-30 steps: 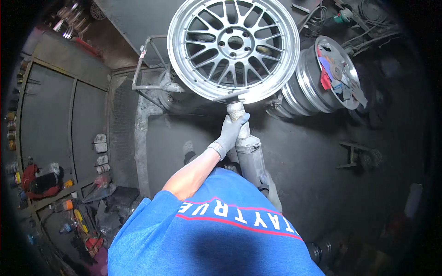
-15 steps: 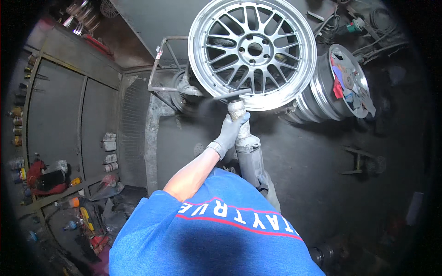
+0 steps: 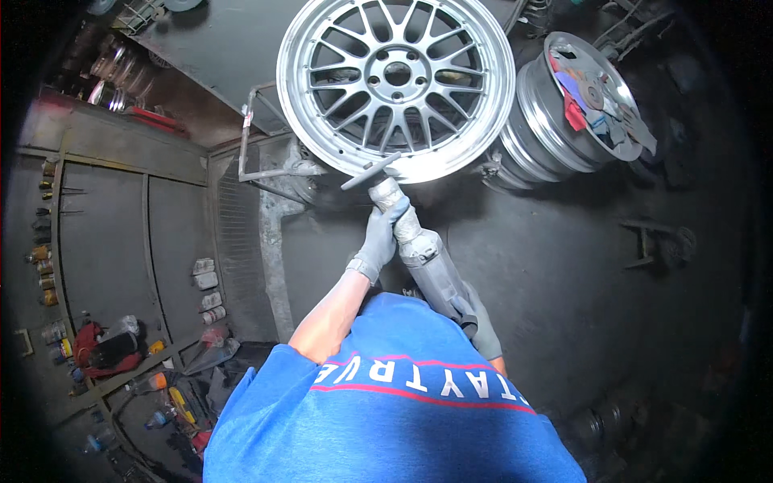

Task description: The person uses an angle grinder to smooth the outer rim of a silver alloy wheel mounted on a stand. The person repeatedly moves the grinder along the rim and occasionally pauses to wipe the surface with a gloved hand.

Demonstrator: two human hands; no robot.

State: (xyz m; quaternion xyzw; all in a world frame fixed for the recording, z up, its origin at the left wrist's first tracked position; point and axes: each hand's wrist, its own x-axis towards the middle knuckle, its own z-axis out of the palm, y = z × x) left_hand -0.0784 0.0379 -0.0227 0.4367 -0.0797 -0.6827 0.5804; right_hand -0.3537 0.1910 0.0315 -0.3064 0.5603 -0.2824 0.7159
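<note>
A silver multi-spoke alloy wheel (image 3: 383, 72) stands face-on at the top of the view, its wide lip shiny. My left hand (image 3: 378, 241), in a grey glove, is wrapped round the taped front neck of a grey power grinder (image 3: 435, 270). My right hand (image 3: 483, 326), also gloved, closes on the grinder's rear end; its fingers are partly hidden behind the tool. At the tool's head a thin grey disc (image 3: 370, 171) lies tilted against or just in front of the wheel's lower lip; contact cannot be made out.
Right of the wheel lies another rim (image 3: 555, 121) with gloves, rags and discs in it. A metal frame (image 3: 245, 145) stands to the left. Cans and bottles (image 3: 208, 282) line the left wall, with a cluttered shelf below. A small stand (image 3: 644, 245) is on the right floor.
The grinder, with both hands on it, has tilted so its head points more to the left, and its disc is steeper along the lip. My view has shifted; the wheel sits higher and further left.
</note>
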